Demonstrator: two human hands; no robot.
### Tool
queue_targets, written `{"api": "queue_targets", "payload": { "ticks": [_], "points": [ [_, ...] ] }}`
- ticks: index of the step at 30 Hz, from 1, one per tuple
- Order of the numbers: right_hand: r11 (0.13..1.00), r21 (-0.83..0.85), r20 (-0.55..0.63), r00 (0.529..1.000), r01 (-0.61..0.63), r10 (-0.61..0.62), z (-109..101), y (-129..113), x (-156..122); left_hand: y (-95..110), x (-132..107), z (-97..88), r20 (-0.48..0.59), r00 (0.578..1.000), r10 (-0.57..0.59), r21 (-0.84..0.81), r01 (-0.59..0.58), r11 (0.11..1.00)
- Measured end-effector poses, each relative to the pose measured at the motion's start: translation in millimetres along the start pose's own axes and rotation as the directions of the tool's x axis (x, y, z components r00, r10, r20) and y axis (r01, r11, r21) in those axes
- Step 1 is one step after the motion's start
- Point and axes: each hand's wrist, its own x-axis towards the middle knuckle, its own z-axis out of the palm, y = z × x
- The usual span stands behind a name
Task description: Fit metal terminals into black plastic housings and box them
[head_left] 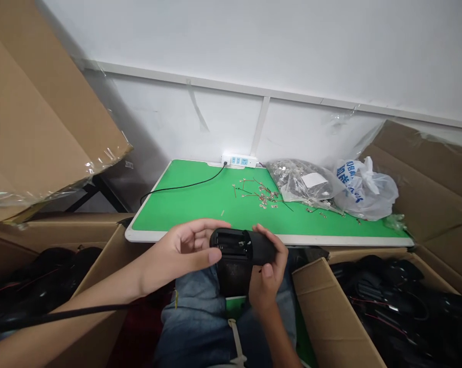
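A black plastic device housing with an uncovered battery compartment is held between both hands, above the lap at the table's front edge. My left hand grips its left end, thumb on the near rim and fingers behind. My right hand is wrapped round the right end, with the thumb on the near side. Small metal contacts show in the compartment, which holds no batteries. On the green table mat beyond lie scattered metal contact pieces with thin wires.
A clear bag of small metal parts and a white plastic bag lie at the table's right. A power strip with a black cable stands at the back. Cardboard boxes of black parts flank the lap; another carton rises upper left.
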Motion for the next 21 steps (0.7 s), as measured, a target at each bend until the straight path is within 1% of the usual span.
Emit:
{"api": "queue_targets", "payload": {
  "ticks": [2, 5, 8, 10, 12, 14, 16, 17, 18, 19, 20, 21],
  "points": [
    [0.997, 0.050, 0.033, 0.998, -0.051, 0.050, 2, 3, 1, 1, -3, 1.2, -0.021, 0.998, 0.055, 0.064, -0.054, 0.996],
    [0.978, 0.156, 0.136, 0.984, -0.139, 0.118, 8, 6, 2, 6, -11, 6.4, -0.097, 0.982, 0.164, 0.221, -0.139, 0.965],
    [0.945, 0.220, 0.264, 0.948, -0.240, 0.179, 15, 4, 2, 9, -20, 12.5, -0.137, 0.949, 0.285, 0.410, -0.208, 0.888],
    [0.916, 0.244, 0.328, 0.916, -0.319, 0.231, 19, 0, 0, 8, -26, 14.8, -0.125, 0.924, 0.363, 0.510, -0.254, 0.822],
    [0.889, 0.248, 0.365, 0.887, -0.386, 0.283, 23, -5, -2, 6, -30, 15.3, -0.098, 0.900, 0.426, 0.587, -0.293, 0.755],
    [0.881, 0.237, 0.327, 0.887, -0.410, 0.325, 28, -6, -4, 3, -33, 14.2, -0.065, 0.874, 0.481, 0.652, -0.328, 0.684],
    [0.892, 0.209, 0.210, 0.909, -0.401, 0.359, 35, -5, -5, 0, -35, 11.1, -0.025, 0.845, 0.534, 0.716, -0.357, 0.599],
    [0.896, 0.193, 0.147, 0.914, -0.401, 0.377, 39, -4, -4, -1, -35, 8.6, 0.005, 0.831, 0.557, 0.751, -0.371, 0.546],
    [0.893, 0.182, 0.108, 0.911, -0.411, 0.397, 43, -2, -4, -2, -35, 5.4, 0.043, 0.816, 0.576, 0.785, -0.384, 0.485],
    [0.885, 0.178, 0.109, 0.902, -0.431, 0.418, 47, -2, -3, -1, -35, 1.5, 0.086, 0.802, 0.591, 0.817, -0.397, 0.419],
    [0.869, 0.180, 0.152, 0.886, -0.460, 0.438, 51, -1, -3, -1, -36, -3.1, 0.134, 0.789, 0.600, 0.842, -0.410, 0.350],
    [0.850, 0.183, 0.226, 0.863, -0.494, 0.452, 55, 0, -2, 0, -37, -8.0, 0.183, 0.778, 0.601, 0.861, -0.422, 0.284]
  ]
}}
